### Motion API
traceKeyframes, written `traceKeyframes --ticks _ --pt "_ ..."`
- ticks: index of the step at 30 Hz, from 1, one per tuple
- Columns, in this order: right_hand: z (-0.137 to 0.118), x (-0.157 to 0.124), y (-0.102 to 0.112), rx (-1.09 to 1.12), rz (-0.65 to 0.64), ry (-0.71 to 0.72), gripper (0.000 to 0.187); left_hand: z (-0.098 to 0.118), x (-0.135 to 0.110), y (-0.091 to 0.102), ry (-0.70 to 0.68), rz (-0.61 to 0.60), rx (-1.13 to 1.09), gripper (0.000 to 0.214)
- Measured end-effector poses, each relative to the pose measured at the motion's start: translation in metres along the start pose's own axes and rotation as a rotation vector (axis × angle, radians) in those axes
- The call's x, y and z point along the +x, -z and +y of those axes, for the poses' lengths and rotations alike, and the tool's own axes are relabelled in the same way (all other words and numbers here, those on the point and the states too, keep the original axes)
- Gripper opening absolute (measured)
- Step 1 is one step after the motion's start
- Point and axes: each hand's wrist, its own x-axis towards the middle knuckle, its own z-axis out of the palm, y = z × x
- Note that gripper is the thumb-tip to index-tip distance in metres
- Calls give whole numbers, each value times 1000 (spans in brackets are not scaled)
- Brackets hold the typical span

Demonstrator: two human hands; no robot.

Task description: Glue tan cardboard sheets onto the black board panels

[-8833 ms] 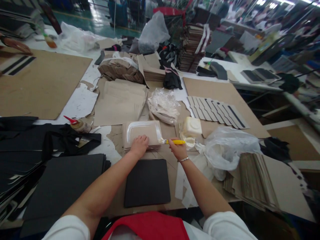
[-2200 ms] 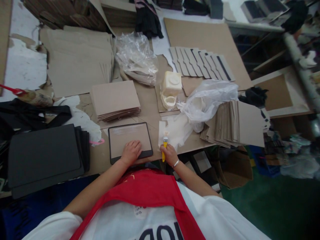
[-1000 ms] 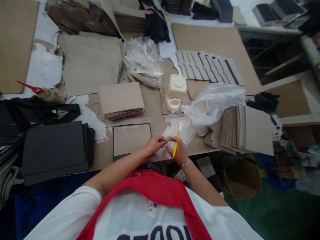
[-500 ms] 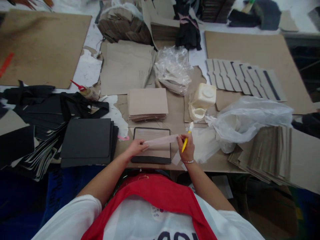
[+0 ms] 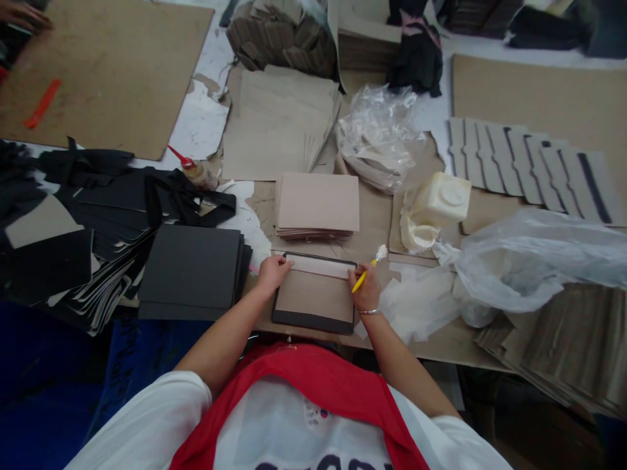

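Observation:
A pale strip (image 5: 321, 266) lies across the upper part of a black-edged panel (image 5: 316, 297) with a tan face, close to the table's front edge. My left hand (image 5: 273, 273) pinches the strip's left end at the panel's upper left corner. At the other end, my right hand (image 5: 366, 286) has its fingertips on the strip and also grips a yellow-handled brush (image 5: 361, 281), its white-coated bristles pointing up and away. Just beyond the panel sits a stack of pinkish-tan sheets (image 5: 318, 202).
Black panels (image 5: 191, 267) are stacked at left, near a red-tipped bottle (image 5: 193, 171). A cut-open white plastic jug (image 5: 443, 199) stands at right beside a clear plastic bag (image 5: 529, 254). Grey boards (image 5: 563, 339) are piled at front right. Another person's hand (image 5: 29, 16) shows far left.
The strip has moved from being held slanted over the panel to lying along its upper edge. Both hands have shifted with it. The view has swung a little to the left.

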Motion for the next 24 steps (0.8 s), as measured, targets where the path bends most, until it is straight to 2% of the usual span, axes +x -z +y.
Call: traceKeyframes --ticks 11,24 --pt "12 2 -8 -69 -12 -12 30 -1 4 -7 14 15 115 26" --pt "13 3 -9 -98 -40 -2 25 -4 4 -7 6 11 149 26"
